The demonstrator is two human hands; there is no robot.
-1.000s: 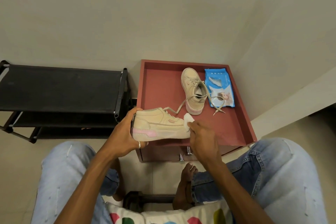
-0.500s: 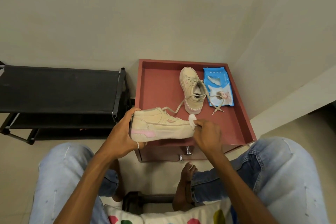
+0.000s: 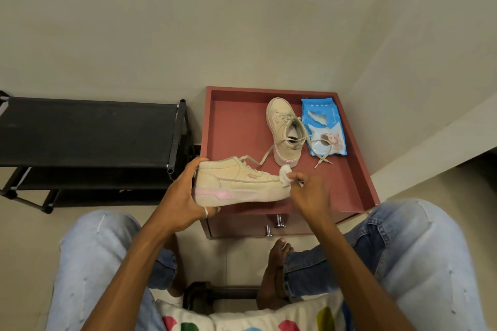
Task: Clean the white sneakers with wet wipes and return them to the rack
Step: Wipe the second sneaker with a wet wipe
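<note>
Sneaker (image 3: 239, 185) held over the red worktop's (image 3: 236, 126) near edge, side turned up, my left hand's (image 3: 183, 196) fingers curled round the heel to steady it while my right hand's (image 3: 309, 191) fingers pinch a balled wipe (image 3: 285, 171) against the toe; its mate (image 3: 282, 126) waits beside the wipes pack (image 3: 324, 126).

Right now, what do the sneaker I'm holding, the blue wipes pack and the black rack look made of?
The held sneaker: matte cream upper, likely leather or faux leather, judging by stitched panels; pink rubbery-looking sole patch. The wipes pack: glossy blue plastic film, crinkled with highlights. The shoe rack: dull black fabric shelf stretched on what look like metal tubes.
</note>
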